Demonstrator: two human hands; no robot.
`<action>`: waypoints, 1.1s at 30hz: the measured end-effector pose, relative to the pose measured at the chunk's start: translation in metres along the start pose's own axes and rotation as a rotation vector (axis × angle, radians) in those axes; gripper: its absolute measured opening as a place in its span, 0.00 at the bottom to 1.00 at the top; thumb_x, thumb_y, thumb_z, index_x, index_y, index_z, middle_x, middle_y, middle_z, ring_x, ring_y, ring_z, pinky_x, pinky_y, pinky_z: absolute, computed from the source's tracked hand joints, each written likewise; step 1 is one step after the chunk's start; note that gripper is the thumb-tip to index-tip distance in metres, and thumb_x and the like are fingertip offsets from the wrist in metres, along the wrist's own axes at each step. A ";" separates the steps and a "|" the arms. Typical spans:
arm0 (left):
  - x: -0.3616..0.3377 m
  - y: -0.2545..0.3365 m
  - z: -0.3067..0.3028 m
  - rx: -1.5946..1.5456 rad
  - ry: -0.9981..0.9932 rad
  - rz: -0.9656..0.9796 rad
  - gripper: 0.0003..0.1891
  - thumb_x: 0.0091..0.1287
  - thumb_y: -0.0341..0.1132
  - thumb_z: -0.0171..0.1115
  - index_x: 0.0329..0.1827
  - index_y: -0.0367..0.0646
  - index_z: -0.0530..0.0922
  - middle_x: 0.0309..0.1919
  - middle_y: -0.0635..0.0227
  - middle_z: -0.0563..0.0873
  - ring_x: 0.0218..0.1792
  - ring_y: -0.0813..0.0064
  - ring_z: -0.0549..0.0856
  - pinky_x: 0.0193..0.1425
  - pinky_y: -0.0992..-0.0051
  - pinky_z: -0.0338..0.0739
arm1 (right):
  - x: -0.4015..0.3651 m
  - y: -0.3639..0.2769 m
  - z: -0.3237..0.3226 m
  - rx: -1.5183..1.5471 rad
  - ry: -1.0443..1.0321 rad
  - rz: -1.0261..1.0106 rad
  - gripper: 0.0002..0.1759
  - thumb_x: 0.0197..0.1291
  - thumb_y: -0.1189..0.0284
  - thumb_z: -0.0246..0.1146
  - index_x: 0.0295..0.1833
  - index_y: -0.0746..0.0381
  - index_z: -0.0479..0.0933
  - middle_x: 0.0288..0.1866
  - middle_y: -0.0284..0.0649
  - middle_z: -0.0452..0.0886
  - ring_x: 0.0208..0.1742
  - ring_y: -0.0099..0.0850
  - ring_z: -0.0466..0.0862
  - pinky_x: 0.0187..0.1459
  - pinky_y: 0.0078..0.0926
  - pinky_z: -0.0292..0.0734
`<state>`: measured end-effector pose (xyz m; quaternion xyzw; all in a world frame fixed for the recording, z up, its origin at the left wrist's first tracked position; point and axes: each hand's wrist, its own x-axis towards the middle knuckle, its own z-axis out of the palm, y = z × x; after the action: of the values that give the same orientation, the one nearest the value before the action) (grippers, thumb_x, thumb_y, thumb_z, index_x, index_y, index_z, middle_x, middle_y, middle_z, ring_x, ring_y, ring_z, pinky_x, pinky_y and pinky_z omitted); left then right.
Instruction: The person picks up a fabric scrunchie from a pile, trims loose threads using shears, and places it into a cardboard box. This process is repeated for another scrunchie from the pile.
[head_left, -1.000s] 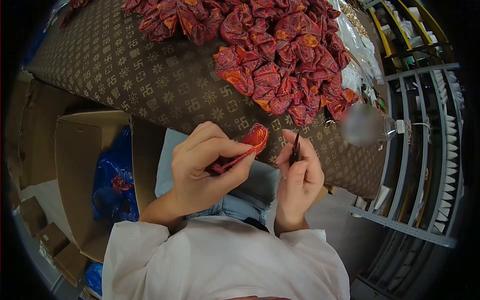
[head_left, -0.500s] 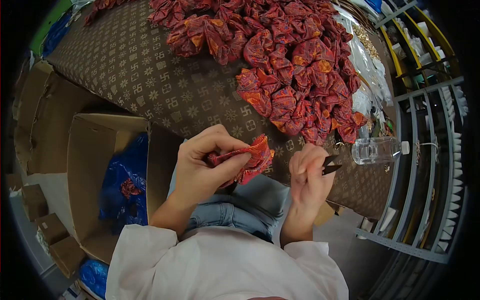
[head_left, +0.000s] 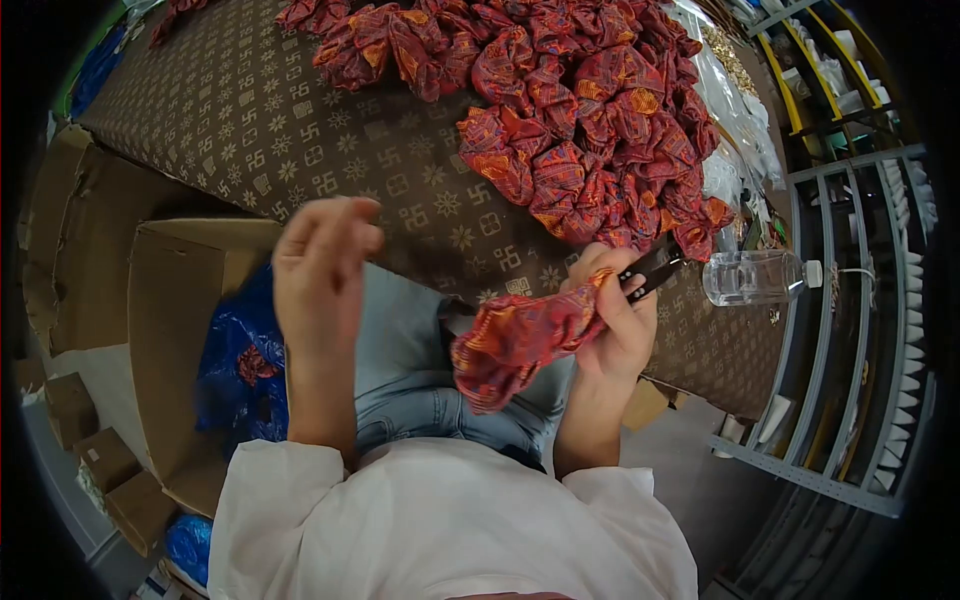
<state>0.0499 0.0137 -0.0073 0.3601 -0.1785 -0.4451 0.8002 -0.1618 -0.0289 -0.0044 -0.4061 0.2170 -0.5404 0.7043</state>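
A red patterned fabric scrunchie (head_left: 515, 345) hangs from my right hand (head_left: 620, 325), pinched between thumb and fingers. The same hand also holds black thread snips (head_left: 655, 268), whose blades point up and right toward the pile. My left hand (head_left: 325, 250) is raised over the table edge, apart from the scrunchie. Its fingers are loosely curled and a little blurred, with nothing seen in them. Just beyond my right hand lies a large heap of similar red scrunchies (head_left: 620, 100) on the brown patterned tablecloth (head_left: 390, 185).
A clear plastic bottle (head_left: 755, 278) lies on its side at the right. On the left stands an open cardboard box (head_left: 160, 340) with a blue plastic bag (head_left: 225, 345) inside, holding some red fabric. A metal rack (head_left: 850, 330) stands at the far right.
The scrunchie has passed from my left hand to my right, which still holds the snips. My left hand has let go and moved up and left.
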 end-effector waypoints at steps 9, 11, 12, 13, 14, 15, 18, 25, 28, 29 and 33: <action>-0.051 -0.025 -0.071 1.567 -0.994 0.181 0.16 0.64 0.38 0.47 0.45 0.36 0.76 0.44 0.54 0.76 0.50 0.61 0.69 0.53 0.58 0.63 | 0.000 -0.005 0.002 -0.272 0.129 -0.145 0.05 0.50 0.78 0.63 0.33 0.67 0.74 0.27 0.33 0.72 0.27 0.18 0.68 0.30 0.14 0.60; -0.090 -0.069 -0.111 2.093 -0.836 0.293 0.17 0.62 0.37 0.48 0.49 0.37 0.74 0.53 0.54 0.73 0.62 0.59 0.65 0.59 0.49 0.59 | -0.001 -0.002 0.004 -0.298 0.159 -0.151 0.05 0.50 0.78 0.63 0.33 0.67 0.75 0.26 0.32 0.72 0.26 0.18 0.68 0.29 0.14 0.60; -0.105 -0.094 -0.141 2.093 -0.841 0.247 0.18 0.59 0.35 0.51 0.53 0.39 0.72 0.55 0.56 0.71 0.63 0.59 0.61 0.58 0.45 0.57 | -0.001 -0.002 0.005 -0.329 0.163 -0.152 0.05 0.50 0.78 0.63 0.33 0.67 0.75 0.25 0.31 0.72 0.26 0.17 0.68 0.28 0.13 0.59; -0.106 -0.099 -0.143 2.090 -0.854 0.204 0.22 0.57 0.33 0.54 0.56 0.40 0.69 0.58 0.58 0.69 0.65 0.59 0.58 0.58 0.42 0.55 | -0.001 -0.001 0.006 -0.360 0.175 -0.157 0.04 0.51 0.78 0.63 0.33 0.67 0.75 0.24 0.30 0.72 0.25 0.16 0.67 0.28 0.13 0.59; -0.109 -0.097 -0.146 2.086 -0.869 0.202 0.22 0.57 0.33 0.54 0.56 0.40 0.69 0.58 0.58 0.69 0.65 0.59 0.58 0.58 0.42 0.55 | -0.002 -0.001 0.007 -0.363 0.187 -0.156 0.04 0.51 0.78 0.63 0.33 0.67 0.75 0.24 0.30 0.72 0.25 0.16 0.67 0.28 0.13 0.59; -0.106 -0.077 -0.124 2.117 -1.211 0.026 0.25 0.56 0.34 0.56 0.58 0.39 0.66 0.58 0.56 0.68 0.63 0.55 0.61 0.60 0.44 0.55 | -0.004 -0.001 0.009 -0.353 0.183 -0.132 0.04 0.51 0.78 0.63 0.33 0.67 0.75 0.24 0.30 0.71 0.25 0.15 0.67 0.27 0.12 0.59; -0.064 -0.015 -0.069 1.546 -1.669 -0.474 0.28 0.56 0.36 0.58 0.60 0.37 0.63 0.56 0.53 0.69 0.59 0.53 0.66 0.61 0.51 0.58 | -0.005 -0.004 0.012 -0.362 0.150 -0.126 0.04 0.51 0.78 0.63 0.33 0.67 0.75 0.23 0.29 0.71 0.24 0.15 0.66 0.26 0.11 0.58; -0.024 0.019 0.013 0.773 -0.625 0.395 0.19 0.51 0.30 0.65 0.47 0.37 0.75 0.32 0.63 0.79 0.31 0.68 0.79 0.45 0.73 0.71 | -0.013 -0.001 0.026 -0.466 0.058 -0.015 0.05 0.50 0.79 0.63 0.33 0.67 0.75 0.22 0.25 0.69 0.24 0.12 0.64 0.25 0.10 0.56; -0.027 0.011 0.029 0.870 -0.754 0.023 0.12 0.49 0.29 0.68 0.36 0.35 0.78 0.25 0.66 0.77 0.27 0.77 0.77 0.35 0.81 0.70 | -0.014 0.005 0.026 -0.475 0.007 0.007 0.08 0.49 0.79 0.64 0.37 0.68 0.75 0.28 0.28 0.72 0.25 0.11 0.63 0.26 0.08 0.57; -0.026 0.007 0.024 0.865 -0.725 -0.028 0.08 0.52 0.26 0.65 0.33 0.34 0.78 0.23 0.66 0.76 0.25 0.81 0.75 0.29 0.84 0.67 | -0.015 0.005 0.026 -0.440 0.025 0.032 0.11 0.48 0.79 0.65 0.38 0.68 0.75 0.31 0.29 0.73 0.25 0.11 0.63 0.26 0.08 0.57; -0.026 -0.010 0.021 0.634 -0.531 -0.008 0.04 0.55 0.25 0.61 0.32 0.33 0.77 0.23 0.69 0.76 0.25 0.84 0.73 0.28 0.84 0.65 | -0.014 0.003 0.025 -0.484 0.079 0.062 0.15 0.46 0.79 0.66 0.41 0.68 0.73 0.36 0.32 0.75 0.28 0.12 0.67 0.29 0.09 0.62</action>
<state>0.0174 0.0235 0.0002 0.4620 -0.5055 -0.4488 0.5741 -0.1457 -0.0066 0.0056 -0.5347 0.3800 -0.4661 0.5937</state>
